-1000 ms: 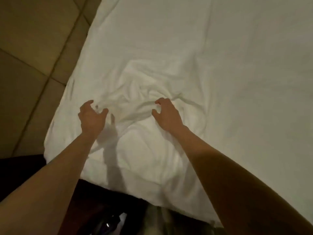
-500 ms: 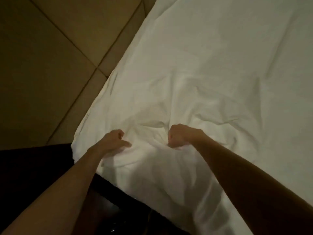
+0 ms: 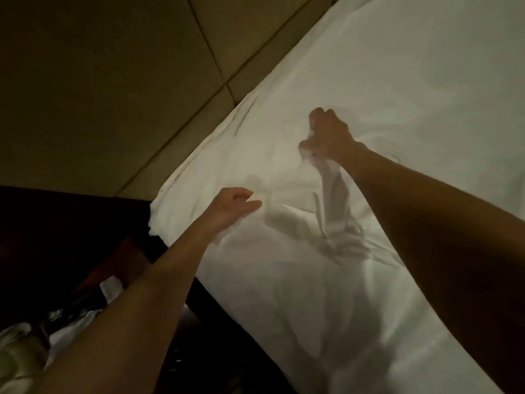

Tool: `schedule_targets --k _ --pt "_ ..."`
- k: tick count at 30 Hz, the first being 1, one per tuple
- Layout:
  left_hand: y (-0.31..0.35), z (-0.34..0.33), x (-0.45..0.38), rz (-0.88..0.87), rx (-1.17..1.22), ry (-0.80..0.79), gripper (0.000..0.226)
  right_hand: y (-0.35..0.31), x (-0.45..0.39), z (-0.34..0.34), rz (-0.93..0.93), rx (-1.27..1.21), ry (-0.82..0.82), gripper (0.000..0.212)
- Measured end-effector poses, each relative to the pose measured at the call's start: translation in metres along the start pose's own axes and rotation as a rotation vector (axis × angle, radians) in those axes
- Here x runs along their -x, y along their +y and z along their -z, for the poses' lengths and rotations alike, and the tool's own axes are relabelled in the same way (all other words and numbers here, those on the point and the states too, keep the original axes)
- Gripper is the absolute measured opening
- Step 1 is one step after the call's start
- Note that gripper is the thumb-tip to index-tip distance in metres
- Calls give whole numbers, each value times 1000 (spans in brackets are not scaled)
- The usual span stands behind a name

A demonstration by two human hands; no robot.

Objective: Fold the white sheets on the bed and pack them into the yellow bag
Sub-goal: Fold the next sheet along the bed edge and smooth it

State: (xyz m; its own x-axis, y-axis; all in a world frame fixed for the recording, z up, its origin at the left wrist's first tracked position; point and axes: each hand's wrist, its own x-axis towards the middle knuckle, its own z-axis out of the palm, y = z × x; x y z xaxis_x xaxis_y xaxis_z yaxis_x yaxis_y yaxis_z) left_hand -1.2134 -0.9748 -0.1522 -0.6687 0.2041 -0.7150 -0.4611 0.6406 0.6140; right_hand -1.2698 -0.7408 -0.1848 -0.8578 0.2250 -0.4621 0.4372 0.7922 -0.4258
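A white sheet (image 3: 383, 89) covers the bed from the centre to the right edge of the view. My right hand (image 3: 329, 136) is raised above the bed, fist closed on a bunch of the sheet, and a twisted strip of cloth hangs down from it to the mattress. Lower and to the left, my left hand (image 3: 230, 206) pinches a fold of the same sheet between thumb and fingers, near the bed's corner. The yellow bag is not in view.
Beige tiled floor (image 3: 99, 81) fills the upper left. A dark bed frame (image 3: 71, 223) runs along the bed's near edge. Some pale cloth and dark items (image 3: 56, 322) lie low at the left, too dim to identify.
Both hands went from spread on the sheet to gripping it. My right hand has since lifted up and away, pulling a bunch of sheet off the bed; the view swung left.
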Motion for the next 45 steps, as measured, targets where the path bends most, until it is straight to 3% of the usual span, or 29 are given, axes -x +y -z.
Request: schedule_targets --k 4,6,8,13,16,18,23,27,32,35,38,40,42,43,45 --pt "14 -12 -19 25 57 36 15 1 -9 5 32 53 -84 20" --pt "22 -16 -26 2 43 10 23 -2 -13 17 112 -11 61 9" --pt "30 -15 -35 -33 66 59 22 -6 -25 36 123 -105 214 19" --pt "49 10 -70 -139 279 430 9 5 -77 88 -37 -477 462 31" --pt "53 21 -83 -208 307 674 6 12 -104 115 -86 -564 636 21" --pt "51 24 -85 -180 383 731 5 13 -121 130 -97 -542 677 21" --pt "14 7 -69 53 184 327 28 15 -136 108 -91 -108 260 53" --pt "15 4 -74 98 148 355 36 -10 -118 66 389 121 327 58" --pt "14 8 -78 91 106 293 53 -62 -78 19 754 565 -129 56" --pt "16 12 -65 47 138 239 48 -78 -57 -9 753 579 -166 59" --pt "-6 21 -39 114 247 97 37 -77 -52 -17 646 470 -216 56" --pt "-32 31 -14 164 90 -12 31 -73 -54 -13 534 394 -238 52" --pt "-54 42 8 227 -147 -90 56 -72 -51 -7 438 375 -233 50" --pt "-63 47 13 241 -225 -71 70 -71 -48 -4 408 393 -223 49" --pt "-75 59 23 254 -294 39 72 -75 -41 -1 403 439 -175 40"
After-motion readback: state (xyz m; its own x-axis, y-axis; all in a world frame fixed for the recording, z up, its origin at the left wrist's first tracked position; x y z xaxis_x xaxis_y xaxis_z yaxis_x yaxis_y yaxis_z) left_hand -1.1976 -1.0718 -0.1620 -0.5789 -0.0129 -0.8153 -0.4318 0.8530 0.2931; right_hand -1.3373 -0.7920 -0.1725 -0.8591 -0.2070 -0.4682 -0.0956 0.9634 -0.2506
